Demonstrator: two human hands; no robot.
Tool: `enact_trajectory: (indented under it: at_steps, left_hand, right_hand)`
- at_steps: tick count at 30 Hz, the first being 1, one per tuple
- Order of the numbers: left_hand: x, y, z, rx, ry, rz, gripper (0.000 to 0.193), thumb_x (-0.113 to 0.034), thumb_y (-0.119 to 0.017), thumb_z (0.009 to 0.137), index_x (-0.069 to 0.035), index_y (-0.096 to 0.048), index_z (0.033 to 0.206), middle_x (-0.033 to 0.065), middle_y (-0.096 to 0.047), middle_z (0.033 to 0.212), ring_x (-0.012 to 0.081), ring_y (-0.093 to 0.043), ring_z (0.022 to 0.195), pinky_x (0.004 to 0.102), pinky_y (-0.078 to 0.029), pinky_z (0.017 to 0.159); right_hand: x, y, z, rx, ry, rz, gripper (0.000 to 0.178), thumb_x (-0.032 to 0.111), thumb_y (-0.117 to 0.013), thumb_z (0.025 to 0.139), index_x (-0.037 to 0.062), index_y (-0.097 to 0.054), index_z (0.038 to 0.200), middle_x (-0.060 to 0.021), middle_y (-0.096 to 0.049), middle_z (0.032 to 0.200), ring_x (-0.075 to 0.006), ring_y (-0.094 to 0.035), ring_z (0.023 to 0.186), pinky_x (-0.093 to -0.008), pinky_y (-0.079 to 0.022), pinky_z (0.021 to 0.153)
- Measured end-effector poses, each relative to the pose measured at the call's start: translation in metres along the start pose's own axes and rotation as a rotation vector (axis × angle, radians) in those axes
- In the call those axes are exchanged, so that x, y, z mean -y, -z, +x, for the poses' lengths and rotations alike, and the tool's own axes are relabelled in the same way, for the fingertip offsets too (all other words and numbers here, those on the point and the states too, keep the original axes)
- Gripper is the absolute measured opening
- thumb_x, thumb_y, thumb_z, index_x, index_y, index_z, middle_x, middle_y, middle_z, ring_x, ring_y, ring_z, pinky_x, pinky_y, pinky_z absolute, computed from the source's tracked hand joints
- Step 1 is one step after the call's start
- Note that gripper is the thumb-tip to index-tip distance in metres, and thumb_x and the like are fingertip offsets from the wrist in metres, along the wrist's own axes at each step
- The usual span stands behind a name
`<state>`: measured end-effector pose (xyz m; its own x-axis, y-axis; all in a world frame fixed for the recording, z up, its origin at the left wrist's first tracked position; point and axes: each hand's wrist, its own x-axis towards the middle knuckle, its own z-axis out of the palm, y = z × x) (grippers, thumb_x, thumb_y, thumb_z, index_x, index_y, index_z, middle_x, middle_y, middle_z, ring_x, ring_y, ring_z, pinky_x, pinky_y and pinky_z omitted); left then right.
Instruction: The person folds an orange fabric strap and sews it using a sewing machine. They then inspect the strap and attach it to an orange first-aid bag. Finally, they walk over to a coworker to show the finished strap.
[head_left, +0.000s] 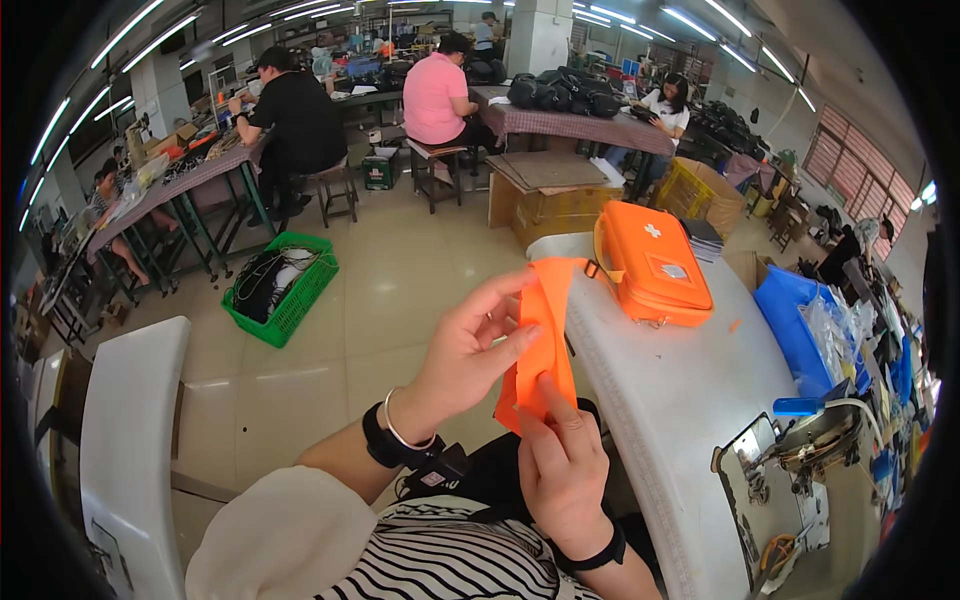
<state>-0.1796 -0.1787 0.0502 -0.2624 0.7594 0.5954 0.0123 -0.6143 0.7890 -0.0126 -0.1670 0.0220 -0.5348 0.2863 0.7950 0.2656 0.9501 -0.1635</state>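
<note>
Between my hands, in front of my body, is a folded orange fabric strip [549,352], held up at a slant beside the table edge. My left hand [462,352] pinches its left side, thumb across the front and fingers behind. Lower down, my right hand [564,468] grips the bottom part, with the index finger pressed on the fabric. An orange zippered first-aid case [652,262] with a white cross lies on the white table just beyond. Its strap, with a dark buckle [591,268], reaches the strip's upper end; whether they are joined I cannot tell.
The white sewing table [680,400] carries a sewing machine [815,450] at right. A blue bin [800,320] with plastic bags stands beyond it. On the floor at left sits a green basket [290,300]. Several people work at cloth-covered tables [570,122] farther back, near cardboard boxes [545,215].
</note>
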Motion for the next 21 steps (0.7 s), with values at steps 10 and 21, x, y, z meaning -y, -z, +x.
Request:
enact_trajectory:
  at_steps: [10, 21]
  left_hand:
    - [-0.011, 0.001, 0.000, 0.083, -0.020, 0.008, 0.051, 0.011, -0.054, 0.086, -0.003, -0.045, 0.133, 0.0031, -0.046, 0.120, 0.0119, -0.048, 0.111, 0.0283, -0.045, 0.091]
    - [-0.006, -0.013, 0.008, 0.149, 0.025, -0.102, 0.060, 0.011, -0.052, 0.082, -0.006, -0.033, 0.137, 0.0086, -0.051, 0.120, 0.0150, -0.051, 0.112, 0.0303, -0.043, 0.094]
  right_hand:
    - [-0.004, 0.019, 0.026, -0.037, -0.390, 0.362, 0.046, -0.001, -0.067, 0.080, -0.0074, -0.050, 0.122, -0.0199, -0.064, 0.103, -0.0211, -0.062, 0.065, -0.0302, -0.051, 0.059]
    - [-0.012, 0.030, 0.023, -0.086, -0.500, 0.340, 0.072, -0.004, -0.070, 0.074, -0.0051, -0.036, 0.137, -0.0220, -0.056, 0.124, -0.0163, -0.061, 0.060, -0.0240, -0.051, 0.054]
